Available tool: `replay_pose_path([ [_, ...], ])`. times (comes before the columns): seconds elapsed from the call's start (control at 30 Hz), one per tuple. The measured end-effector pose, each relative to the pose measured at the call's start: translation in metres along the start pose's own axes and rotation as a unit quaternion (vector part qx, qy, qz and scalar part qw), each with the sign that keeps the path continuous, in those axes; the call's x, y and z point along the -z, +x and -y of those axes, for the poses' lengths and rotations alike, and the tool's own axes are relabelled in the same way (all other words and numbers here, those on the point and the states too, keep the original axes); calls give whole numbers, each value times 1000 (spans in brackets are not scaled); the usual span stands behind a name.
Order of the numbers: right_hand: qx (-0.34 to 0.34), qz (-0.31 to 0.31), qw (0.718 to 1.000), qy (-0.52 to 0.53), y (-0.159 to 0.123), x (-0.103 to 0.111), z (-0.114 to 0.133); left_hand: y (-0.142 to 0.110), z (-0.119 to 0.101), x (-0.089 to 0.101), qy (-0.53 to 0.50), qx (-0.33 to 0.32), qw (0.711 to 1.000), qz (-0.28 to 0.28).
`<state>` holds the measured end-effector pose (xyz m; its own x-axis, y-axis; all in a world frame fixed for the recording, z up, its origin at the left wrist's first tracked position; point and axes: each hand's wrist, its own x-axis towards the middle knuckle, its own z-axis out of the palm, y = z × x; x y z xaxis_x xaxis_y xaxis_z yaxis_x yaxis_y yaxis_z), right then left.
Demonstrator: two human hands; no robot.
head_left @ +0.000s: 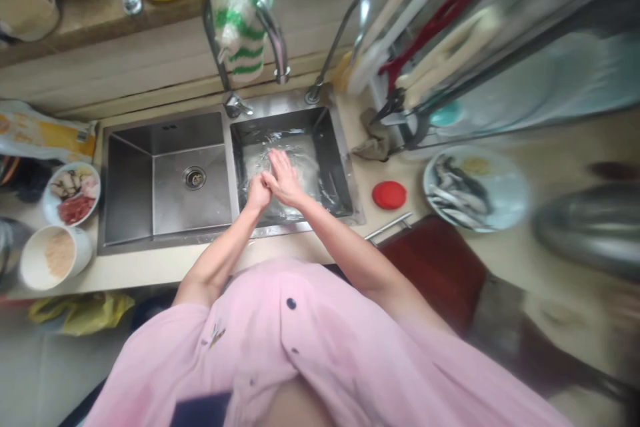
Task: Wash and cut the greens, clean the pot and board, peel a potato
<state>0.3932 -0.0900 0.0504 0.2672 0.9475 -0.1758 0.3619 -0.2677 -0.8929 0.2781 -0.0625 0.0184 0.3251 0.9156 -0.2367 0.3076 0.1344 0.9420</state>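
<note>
My two hands meet over the right sink basin (341, 180), which has rippling water (313, 170) in it. My right hand (285, 177) is open, its fingers stretched forward over the water. Against its inner side presses my left hand (259, 191), with curled fingers that seem closed around the right thumb; the exact grip is partly hidden. No tool or dish shows in either hand. Above the basin hangs the curved faucet (275, 40), and no stream is visible from its spout.
To the left lies the bare left basin (190, 203) with its drain. A plate of meat (75, 210) and a white bowl (37, 257) stand beyond it. On the right are a red round object (389, 195), a plate of fish (505, 193), a knife (430, 260) and a utensil rack.
</note>
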Motion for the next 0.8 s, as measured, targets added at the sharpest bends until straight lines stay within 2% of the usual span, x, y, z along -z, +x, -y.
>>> replay_pose_path([
  [0.07, -99, 13, 995, -21, 8, 14, 5, -9, -2, 1, 57, -33, 997, 44],
  [0.1, -155, 45, 987, 5, 12, 22, 4, -12, -2, 3, 124, -74, 987, 73],
  [0.17, -236, 126, 959, 92, 14, 38, 0, -14, 1, 7, 256, -160, 947, 114],
  [0.23, -262, 153, 938, 169, 11, 48, -6, -9, 5, 11, 340, -242, 893, 171],
  [0.3, -244, 136, 937, 210, 5, 50, -11, 0, 8, 13, 376, -312, 842, 227],
  [0.37, -216, 124, 942, 226, 0, 47, -15, 10, 8, 13, 396, -356, 807, 254],
  [0.43, -209, 109, 944, 229, -3, 45, -18, 17, 6, 11, 446, -361, 778, 256],
  [0.57, -239, 30, 951, 194, -2, 42, -24, 17, -3, 4, 571, -308, 717, 256],
  [0.67, -235, 9, 965, 118, 2, 40, -32, 14, -6, -4, 585, -292, 716, 243],
  [0.73, -192, 11, 981, 21, 4, 41, -37, 11, -6, -6, 590, -276, 721, 238],
  [0.8, -134, -5, 985, -109, 4, 43, -43, 6, -2, -6, 600, -238, 724, 245],
])
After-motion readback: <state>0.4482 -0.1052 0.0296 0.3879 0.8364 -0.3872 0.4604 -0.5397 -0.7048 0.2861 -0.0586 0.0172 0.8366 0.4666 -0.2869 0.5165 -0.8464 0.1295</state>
